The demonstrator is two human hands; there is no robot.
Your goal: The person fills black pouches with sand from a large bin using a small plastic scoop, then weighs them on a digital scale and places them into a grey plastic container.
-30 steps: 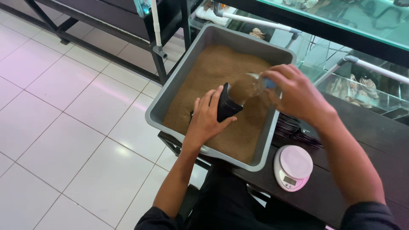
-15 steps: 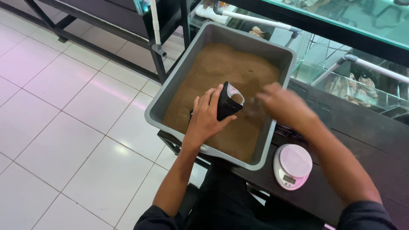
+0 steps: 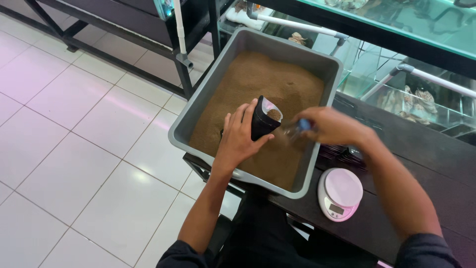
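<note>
1 grey tub [image 3: 184, 130] of brown sand [image 3: 277, 84], black pouch [image 3: 261, 120] part-filled

Pouch [image 3: 263, 119] stands in the sand-filled tub [image 3: 198, 111] — scale [image 3: 340, 192] on the table [image 3: 436, 164], right of it.

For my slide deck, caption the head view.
Left hand holds black pouch over grey tub; right hand scoops brown grains.

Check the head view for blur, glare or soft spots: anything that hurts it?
Head view: right hand and its clear scoop are motion-smeared; left hand and black pouch stay sharp; soft window glare on the floor tiles; daylight is even.
</note>
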